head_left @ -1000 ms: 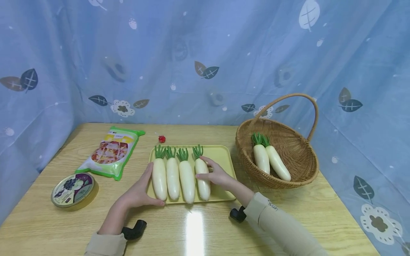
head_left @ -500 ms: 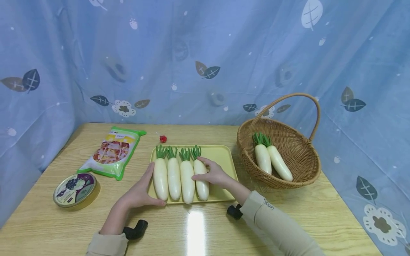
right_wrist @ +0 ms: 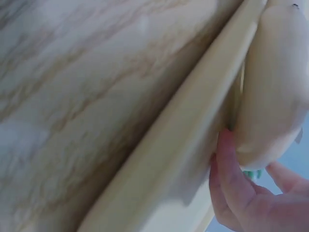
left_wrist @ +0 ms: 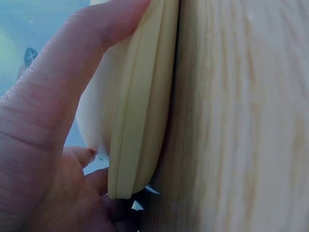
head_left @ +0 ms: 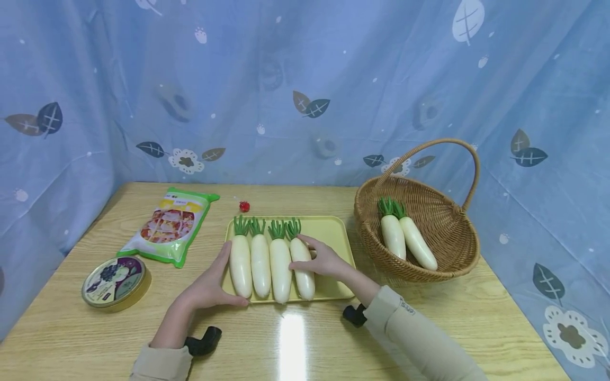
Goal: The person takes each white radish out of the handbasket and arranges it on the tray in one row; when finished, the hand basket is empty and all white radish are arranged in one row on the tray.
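Note:
Several white radishes with green tops lie side by side in a yellow tray (head_left: 340, 254). My right hand (head_left: 329, 260) grips the rightmost white radish (head_left: 305, 283), its thumb across the top and its fingers at the right side. In the right wrist view, fingertips (right_wrist: 226, 140) reach between that radish and the tray. My left hand (head_left: 207, 286) holds the tray's front left corner, thumb along the front rim and fingers along the left side, beside the leftmost radish (head_left: 240, 270). The thumb (left_wrist: 58, 63) lies against the rim in the left wrist view.
To the right, a wicker basket (head_left: 438, 233) with a tall handle holds two white radishes (head_left: 393, 238). A green-edged food packet (head_left: 169, 225) and a round tin (head_left: 113, 281) lie at the left. A small red object (head_left: 244, 206) sits behind the tray.
The rightmost radish has moved slightly left with my right hand, closer to its neighbour. My left hand has stayed at the tray corner. The head view has drifted a little.

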Available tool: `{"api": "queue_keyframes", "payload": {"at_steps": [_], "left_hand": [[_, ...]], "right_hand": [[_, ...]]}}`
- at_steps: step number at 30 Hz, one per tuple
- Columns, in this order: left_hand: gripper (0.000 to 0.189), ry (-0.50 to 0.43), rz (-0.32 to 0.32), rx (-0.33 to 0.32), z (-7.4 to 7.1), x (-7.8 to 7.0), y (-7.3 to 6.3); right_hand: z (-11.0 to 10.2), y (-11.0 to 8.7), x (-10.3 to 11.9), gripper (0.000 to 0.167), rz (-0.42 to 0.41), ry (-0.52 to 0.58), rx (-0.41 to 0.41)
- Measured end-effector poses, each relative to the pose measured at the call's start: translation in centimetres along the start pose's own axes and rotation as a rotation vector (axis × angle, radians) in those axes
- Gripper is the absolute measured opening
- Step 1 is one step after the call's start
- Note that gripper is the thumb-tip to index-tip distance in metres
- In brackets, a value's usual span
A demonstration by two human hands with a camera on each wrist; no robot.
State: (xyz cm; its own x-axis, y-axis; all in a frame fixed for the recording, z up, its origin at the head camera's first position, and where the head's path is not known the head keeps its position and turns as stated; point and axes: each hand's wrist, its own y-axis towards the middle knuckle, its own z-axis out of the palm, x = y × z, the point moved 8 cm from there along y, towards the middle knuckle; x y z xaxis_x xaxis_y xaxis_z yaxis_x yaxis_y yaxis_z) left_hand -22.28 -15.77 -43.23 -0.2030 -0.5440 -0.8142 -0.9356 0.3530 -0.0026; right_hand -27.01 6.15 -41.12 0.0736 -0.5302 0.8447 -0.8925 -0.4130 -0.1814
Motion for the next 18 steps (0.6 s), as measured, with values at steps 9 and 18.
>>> {"api": "queue_keyframes", "payload": {"at_steps": [9,18], "left_hand": [[0.139,-0.003,-0.005,0.002,0.0,0.0,0.0],[0.139,-0.006,-0.007,0.003,0.0,0.1,0.0]], "right_hand": [[-0.5,-0.4,-0.1,0.081,-0.002,0.001,0.005],[-1.6,-1.5,0.6,0.08,0.051,0.014,0.01]]}}
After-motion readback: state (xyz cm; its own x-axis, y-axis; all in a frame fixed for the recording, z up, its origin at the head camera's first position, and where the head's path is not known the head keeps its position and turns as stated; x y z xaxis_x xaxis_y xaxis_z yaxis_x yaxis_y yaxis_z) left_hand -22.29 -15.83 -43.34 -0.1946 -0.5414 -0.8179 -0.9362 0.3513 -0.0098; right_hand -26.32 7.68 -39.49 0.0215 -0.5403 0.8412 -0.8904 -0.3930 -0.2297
